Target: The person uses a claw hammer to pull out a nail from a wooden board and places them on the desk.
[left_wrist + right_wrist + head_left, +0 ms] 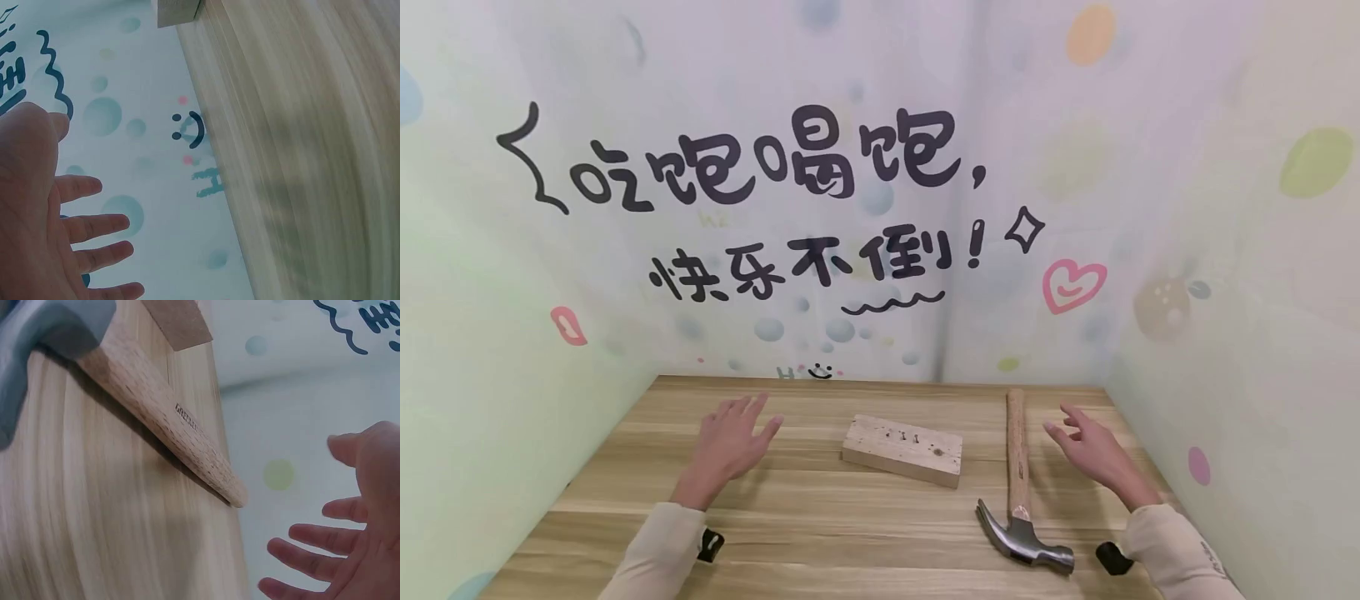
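Note:
A claw hammer point(1018, 475) lies on the wooden table, its wooden handle pointing at the back wall and its metal head toward the front. Left of it rests a light wooden block point(901, 454) with several nails point(904, 437) in its top face. My left hand point(730, 442) hovers over the table left of the block, fingers spread and holding nothing. To the right of the hammer handle, my right hand point(1093, 450) is held in the air, fingers relaxed. The right wrist view shows the handle point(169, 419) close by, apart from the fingers.
The wood-grain table point(805, 533) meets a printed fabric wall point(880, 333) at its back edge, with more pale walls at left and right. A black wrist device point(711, 545) sits at the left cuff, and another dark one point(1113, 558) at the right cuff.

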`<state>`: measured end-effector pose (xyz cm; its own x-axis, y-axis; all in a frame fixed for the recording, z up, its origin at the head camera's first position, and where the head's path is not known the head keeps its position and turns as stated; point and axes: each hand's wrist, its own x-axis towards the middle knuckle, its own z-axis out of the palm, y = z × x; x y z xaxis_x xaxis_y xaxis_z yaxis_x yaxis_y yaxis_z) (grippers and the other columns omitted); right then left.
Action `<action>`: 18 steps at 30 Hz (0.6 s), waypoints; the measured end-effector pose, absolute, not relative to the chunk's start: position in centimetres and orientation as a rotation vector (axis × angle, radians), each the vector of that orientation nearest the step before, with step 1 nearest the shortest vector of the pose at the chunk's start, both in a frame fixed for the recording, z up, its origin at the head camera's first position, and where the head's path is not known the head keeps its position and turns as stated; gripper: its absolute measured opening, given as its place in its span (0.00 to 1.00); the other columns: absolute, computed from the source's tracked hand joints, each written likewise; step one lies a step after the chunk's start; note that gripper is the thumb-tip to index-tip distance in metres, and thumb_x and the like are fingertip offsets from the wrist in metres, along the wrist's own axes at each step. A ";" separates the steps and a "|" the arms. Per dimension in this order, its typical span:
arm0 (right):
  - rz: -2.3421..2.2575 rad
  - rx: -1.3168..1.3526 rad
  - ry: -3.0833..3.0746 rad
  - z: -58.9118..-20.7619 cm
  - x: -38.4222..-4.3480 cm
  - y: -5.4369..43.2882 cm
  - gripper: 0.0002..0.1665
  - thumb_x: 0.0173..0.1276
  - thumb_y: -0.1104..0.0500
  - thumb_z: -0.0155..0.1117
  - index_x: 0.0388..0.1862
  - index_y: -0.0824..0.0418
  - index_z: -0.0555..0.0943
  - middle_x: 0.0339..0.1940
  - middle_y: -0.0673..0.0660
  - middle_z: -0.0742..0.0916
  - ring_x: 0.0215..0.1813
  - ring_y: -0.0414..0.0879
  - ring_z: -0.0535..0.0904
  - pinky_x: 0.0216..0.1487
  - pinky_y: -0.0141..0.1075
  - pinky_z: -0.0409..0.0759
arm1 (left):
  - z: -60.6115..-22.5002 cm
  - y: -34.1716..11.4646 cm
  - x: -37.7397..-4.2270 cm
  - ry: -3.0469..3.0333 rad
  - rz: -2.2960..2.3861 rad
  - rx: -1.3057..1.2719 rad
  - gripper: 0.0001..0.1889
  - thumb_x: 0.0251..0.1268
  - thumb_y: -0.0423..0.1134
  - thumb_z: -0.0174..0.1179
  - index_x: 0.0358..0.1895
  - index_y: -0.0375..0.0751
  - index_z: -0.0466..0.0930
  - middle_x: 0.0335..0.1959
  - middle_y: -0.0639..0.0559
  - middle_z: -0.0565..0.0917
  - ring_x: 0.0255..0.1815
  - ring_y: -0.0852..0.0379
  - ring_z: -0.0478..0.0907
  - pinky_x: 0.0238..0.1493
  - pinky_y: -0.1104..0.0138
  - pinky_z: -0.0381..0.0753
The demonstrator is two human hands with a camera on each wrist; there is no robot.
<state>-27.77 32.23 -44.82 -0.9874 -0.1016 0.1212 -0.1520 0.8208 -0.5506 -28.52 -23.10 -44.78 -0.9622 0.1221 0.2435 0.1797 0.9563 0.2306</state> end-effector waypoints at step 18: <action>1.583 -0.164 -2.894 -46.5 -28.7 31.9 0.38 0.79 0.48 0.50 0.69 0.79 0.60 0.58 0.78 0.78 0.46 0.56 0.85 0.41 0.47 0.85 | -47.0 -17.6 -29.8 -2.880 -0.565 -0.191 0.32 0.78 0.57 0.43 0.73 0.38 0.65 0.65 0.31 0.74 0.66 0.31 0.69 0.59 0.38 0.71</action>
